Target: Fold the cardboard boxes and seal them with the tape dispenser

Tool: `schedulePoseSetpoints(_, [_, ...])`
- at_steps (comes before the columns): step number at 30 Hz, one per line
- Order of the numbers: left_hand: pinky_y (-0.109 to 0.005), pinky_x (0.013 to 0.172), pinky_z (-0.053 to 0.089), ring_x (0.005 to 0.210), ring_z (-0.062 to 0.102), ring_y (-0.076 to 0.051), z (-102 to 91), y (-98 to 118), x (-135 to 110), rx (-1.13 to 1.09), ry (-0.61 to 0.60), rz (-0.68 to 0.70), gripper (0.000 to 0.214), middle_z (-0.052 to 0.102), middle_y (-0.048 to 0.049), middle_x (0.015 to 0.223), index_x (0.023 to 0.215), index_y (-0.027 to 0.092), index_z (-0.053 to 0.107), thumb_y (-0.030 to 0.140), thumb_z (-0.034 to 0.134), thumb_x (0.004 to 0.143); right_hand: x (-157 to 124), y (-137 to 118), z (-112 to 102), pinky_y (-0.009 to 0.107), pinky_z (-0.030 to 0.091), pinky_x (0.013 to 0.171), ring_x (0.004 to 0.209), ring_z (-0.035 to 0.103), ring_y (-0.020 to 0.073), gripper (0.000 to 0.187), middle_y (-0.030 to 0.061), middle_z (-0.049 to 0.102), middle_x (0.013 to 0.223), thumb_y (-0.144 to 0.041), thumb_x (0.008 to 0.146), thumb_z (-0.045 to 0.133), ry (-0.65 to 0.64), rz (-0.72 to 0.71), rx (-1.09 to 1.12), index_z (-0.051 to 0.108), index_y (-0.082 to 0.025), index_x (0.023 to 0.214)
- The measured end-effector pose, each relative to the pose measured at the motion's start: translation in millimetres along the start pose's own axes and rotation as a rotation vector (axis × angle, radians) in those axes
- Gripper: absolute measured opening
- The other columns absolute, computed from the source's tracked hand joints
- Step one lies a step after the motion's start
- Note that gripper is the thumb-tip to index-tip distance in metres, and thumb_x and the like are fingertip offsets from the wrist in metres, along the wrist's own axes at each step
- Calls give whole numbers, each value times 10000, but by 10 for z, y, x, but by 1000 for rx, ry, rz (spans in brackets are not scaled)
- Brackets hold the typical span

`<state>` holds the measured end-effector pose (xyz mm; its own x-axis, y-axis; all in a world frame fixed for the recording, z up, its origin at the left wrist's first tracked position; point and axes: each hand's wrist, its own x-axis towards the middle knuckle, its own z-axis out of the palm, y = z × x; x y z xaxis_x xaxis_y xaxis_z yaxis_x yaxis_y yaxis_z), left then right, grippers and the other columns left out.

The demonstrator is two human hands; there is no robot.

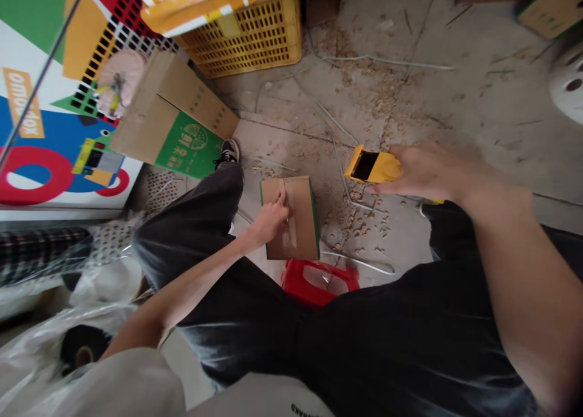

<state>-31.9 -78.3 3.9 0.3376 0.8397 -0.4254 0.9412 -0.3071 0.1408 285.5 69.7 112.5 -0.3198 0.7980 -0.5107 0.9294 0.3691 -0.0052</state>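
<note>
We're crouched over a cardboard box (301, 223) with green edges, lying flat on a concrete floor (460, 110) at about 6 o'clock from the middle of our view, with a strip of clear tape (289, 235) running along its top seam. Our left hand (271, 216) is on that seam, its fingers (281, 198) bunched narrowly and pressing down near the tape; we can't tell whether they're pinching the tape's edge. At 3 o'clock, just beside the box, our right hand (428, 174) is spread wide over a yellow tape dispenser (373, 166) and holding it, with its black opening facing up and away from the palm. Below the box, at 6 o'clock, a red plastic stool (319, 283) sits partly under our dark trousers (204, 235). Wood shavings (359, 223) and thin white strips (387, 62) are scattered over the floor at 4 and 1 o'clock. At 12 o'clock stands a yellow plastic crate (246, 34), and at 10 o'clock a cardboard carton (173, 116) with a green printed panel leans against a colourful printed board (45, 132). Our black sneaker (228, 153) shows at 11 o'clock, and a plastic bag (45, 368) lies at 8 o'clock.
</note>
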Motion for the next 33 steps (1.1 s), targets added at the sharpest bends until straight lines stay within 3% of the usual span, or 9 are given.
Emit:
schedulePoseSetpoints(2, [-490, 1086, 524, 1320, 560, -385, 11, -46, 5, -85, 14, -7, 317, 316, -205, 1600, 1099, 132, 689, 174, 778, 797, 6, 6, 8, 344, 357, 590, 756, 586, 283, 659, 112, 663, 890, -809, 688, 602, 7, 1, 0, 639, -258, 1048])
schedulePoseSetpoints(5, [-514, 1119, 495, 1365, 502, -372, 46, -98, -21, -167, 77, 8, 435, 309, -166, 1596, 1180, 174, 642, 185, 803, 777, 14, 21, 21, 332, 348, 576, 745, 581, 274, 650, 100, 662, 878, -799, 666, 630, 15, -1, 6, 635, -263, 1034])
schedulePoseSetpoints(12, [-594, 1109, 462, 1417, 384, -421, 95, -174, -36, -217, 147, -16, 698, 361, -184, 1521, 1195, 182, 575, 300, 942, 613, -12, 12, -3, 334, 345, 585, 741, 576, 264, 704, 119, 670, 927, -821, 694, 570, 3, -7, 2, 642, -248, 1097])
schedulePoseSetpoints(17, [-684, 1146, 343, 1543, 66, -501, 141, -250, 31, -210, 153, -77, 1205, 33, -263, 1676, 1465, 166, 362, 367, 1003, 464, -11, -2, -15, 324, 333, 567, 726, 575, 255, 681, 105, 662, 890, -803, 674, 612, -1, -20, -7, 645, -241, 1058])
schedulePoseSetpoints(21, [-765, 1111, 286, 1524, -49, -553, 145, -251, 35, -201, 78, -88, 1478, -79, -296, 1672, 1610, 189, 120, 393, 1007, 446, -32, -49, -64, 326, 341, 585, 743, 591, 270, 663, 107, 664, 895, -775, 694, 615, -1, -12, -14, 643, -242, 1088])
schedulePoseSetpoints(26, [-809, 1070, 266, 1505, -113, -573, 106, -187, 2, -154, 14, -102, 1556, -159, -293, 1662, 1635, 216, -21, 426, 996, 476, -50, -91, -97, 339, 351, 609, 778, 605, 290, 688, 126, 669, 913, -775, 696, 616, -12, -2, -18, 642, -229, 1115])
schedulePoseSetpoints(33, [-798, 1097, 242, 1513, -90, -566, 123, -182, 44, -170, 23, -131, 1575, -141, -272, 1674, 1637, 237, 7, 388, 1007, 429, -20, -66, -39, 334, 335, 582, 726, 592, 266, 685, 117, 666, 897, -782, 699, 612, 7, -33, -26, 631, -230, 1105])
